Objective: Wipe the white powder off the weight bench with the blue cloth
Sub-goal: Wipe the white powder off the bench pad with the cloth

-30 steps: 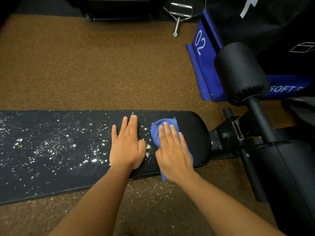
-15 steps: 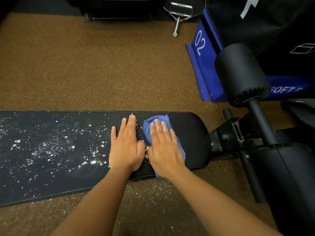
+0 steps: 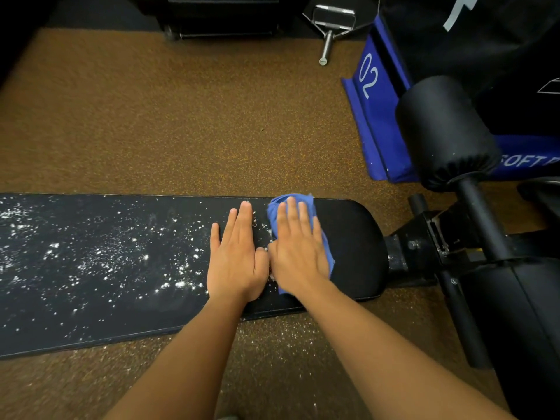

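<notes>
The black weight bench pad [image 3: 357, 237] runs across the view from the left edge to a rounded right end. White powder [image 3: 121, 259] speckles its left and middle parts; the right end looks dark and clean. My right hand [image 3: 298, 253] lies flat on the blue cloth [image 3: 303, 201], pressing it onto the pad, with cloth showing past the fingertips and at the wrist side. My left hand [image 3: 238, 256] rests flat on the pad just left of it, fingers together, its thumb touching the right hand. A thin line of powder lies between the two hands.
Brown speckled gym flooring [image 3: 181, 131] surrounds the bench, with spilled powder on the floor [image 3: 272, 334] near my forearms. Black roller pads and frame [image 3: 445, 131] stand at the right. A blue soft box marked 02 [image 3: 372, 95] and a metal cable handle [image 3: 330, 22] lie behind.
My right hand slid the cloth left and toward the far edge of the pad until it met my left hand. The left hand stayed in place.
</notes>
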